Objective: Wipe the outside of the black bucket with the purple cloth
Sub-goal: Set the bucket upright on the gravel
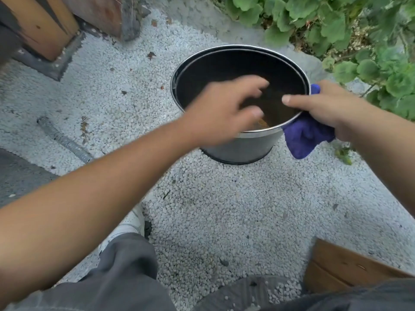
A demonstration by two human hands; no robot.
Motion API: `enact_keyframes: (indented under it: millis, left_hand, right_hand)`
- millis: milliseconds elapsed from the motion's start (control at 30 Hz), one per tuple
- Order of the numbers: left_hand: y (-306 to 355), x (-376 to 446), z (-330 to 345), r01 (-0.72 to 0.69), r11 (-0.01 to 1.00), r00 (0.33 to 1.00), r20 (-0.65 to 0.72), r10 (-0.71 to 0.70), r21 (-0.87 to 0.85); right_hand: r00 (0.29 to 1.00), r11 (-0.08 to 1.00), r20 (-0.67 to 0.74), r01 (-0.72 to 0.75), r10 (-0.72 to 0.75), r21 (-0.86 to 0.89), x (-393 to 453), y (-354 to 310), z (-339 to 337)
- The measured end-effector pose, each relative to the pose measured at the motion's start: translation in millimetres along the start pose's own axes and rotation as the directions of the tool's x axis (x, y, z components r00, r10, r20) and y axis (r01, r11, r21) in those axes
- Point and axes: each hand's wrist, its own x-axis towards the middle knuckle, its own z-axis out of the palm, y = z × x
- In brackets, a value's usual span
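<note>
The black bucket [242, 149] stands upright on white gravel, its dark inside facing me and some brown debris at the bottom. My right hand [325, 106] holds the purple cloth [305, 135] against the bucket's right outer wall, with the thumb over the rim. My left hand [222, 111] is blurred, hovering over the near-left rim with fingers spread and nothing in it.
Green leafy plants [350, 37] crowd the upper right behind a stone edge. Wooden posts [42, 25] stand at the upper left, and a wooden board [341, 268] lies at the lower right. A ribbed grey hose [65, 140] lies on the gravel at left. My shoe [128, 223] and trouser legs are below.
</note>
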Motion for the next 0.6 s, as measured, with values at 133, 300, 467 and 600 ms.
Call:
enact_keyframes:
  millis: [133, 300, 467, 600]
  left_hand:
    - [-60, 12, -49, 0.566, 0.800, 0.821, -0.222, -0.525, 0.200]
    - [-80, 12, -46, 0.779, 0.609, 0.624, 0.281, -0.729, -0.150]
    - [-81, 7, -35, 0.752, 0.595, 0.650, 0.164, -0.742, -0.284]
    - [-85, 3, -54, 0.715, 0.623, 0.668, 0.047, -0.743, -0.318]
  right_hand:
    - [0.988, 0.990, 0.060, -0.142, 0.142, -0.015, 14, 22, 2]
    - [0.994, 0.992, -0.022, -0.104, 0.106, 0.070, 22, 29, 6]
    - [0.996, 0.974, -0.081, -0.020, 0.039, 0.225, 23, 30, 13]
    - [0.993, 0.961, -0.108, 0.079, -0.051, 0.265, 30, 9, 23]
